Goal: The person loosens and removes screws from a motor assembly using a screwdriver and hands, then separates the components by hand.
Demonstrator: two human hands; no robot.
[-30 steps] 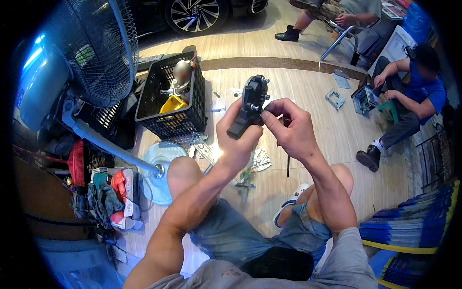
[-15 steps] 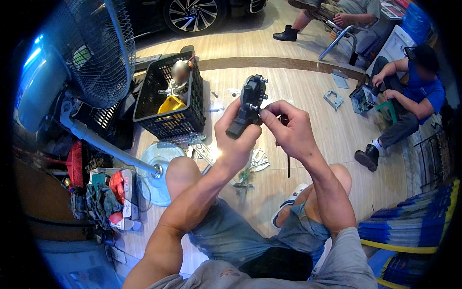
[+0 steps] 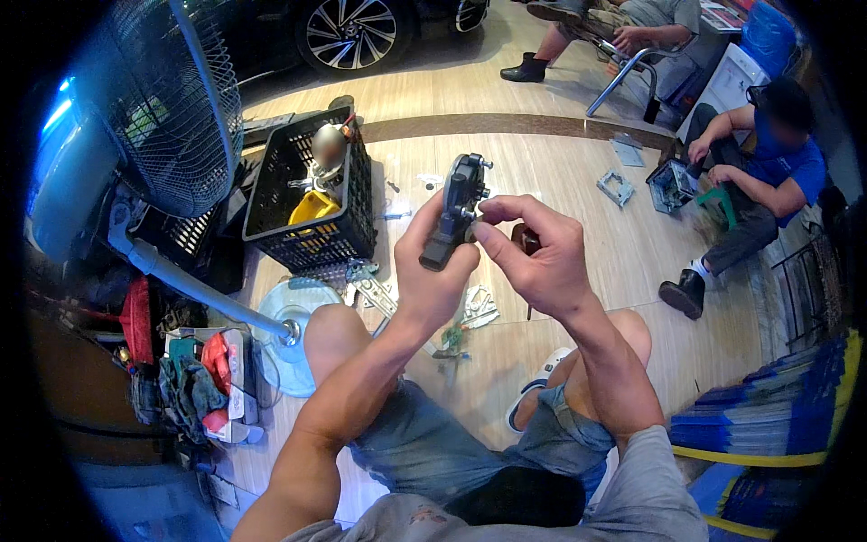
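My left hand (image 3: pixel 429 271) is closed round a black round mechanical part (image 3: pixel 462 194), held up in front of me. Short metal screws stick out from its right side. My right hand (image 3: pixel 546 257) meets it there, thumb and forefinger pinching close to one screw (image 3: pixel 471 213); whether they grip that screw is too small to tell. Tucked in the same hand's other fingers is a screwdriver (image 3: pixel 526 238) with a dark brownish handle, its thin shaft pointing down.
A black plastic crate (image 3: pixel 307 244) holding a yellow part stands ahead left. Beside it rises a standing fan (image 3: pixel 172 117) on a round base (image 3: pixel 280 366). Metal parts (image 3: pixel 480 307) lie on the floor below my hands. Right, a seated co-worker (image 3: pixel 768 172) handles a metal box (image 3: pixel 675 185).
My right forefinger and thumb have opened slightly around the screw area. The black part has tilted more upright and shifted a little left and down. The screwdriver shaft has swung left.
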